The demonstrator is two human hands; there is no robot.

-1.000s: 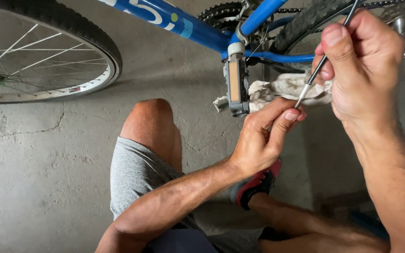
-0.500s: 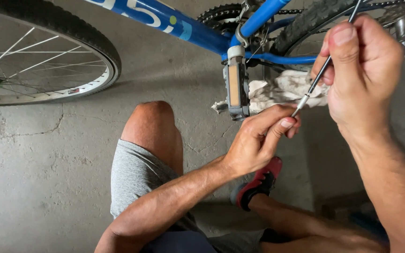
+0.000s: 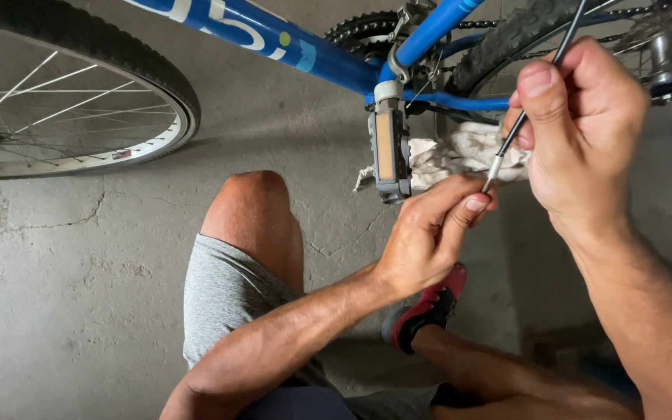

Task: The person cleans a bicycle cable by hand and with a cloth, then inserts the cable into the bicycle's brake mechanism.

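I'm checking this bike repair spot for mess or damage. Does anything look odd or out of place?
A crumpled white rag lies bunched behind the pedal, under the blue frame. The concrete floor shows a crack running left of the knee. Nothing looks spilled.

The scene is evenly, softly lit (no glare); shadow is cast beneath the bicycle (image 3: pixel 305 54), and edges are curved by wide-angle distortion.

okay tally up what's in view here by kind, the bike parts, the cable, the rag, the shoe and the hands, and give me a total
Wheels: 2, front wheel, rear wheel
Pedal: 1
Black cable: 1
White rag: 1
Red and black shoe: 1
Hands: 2, left hand, right hand
Total: 8
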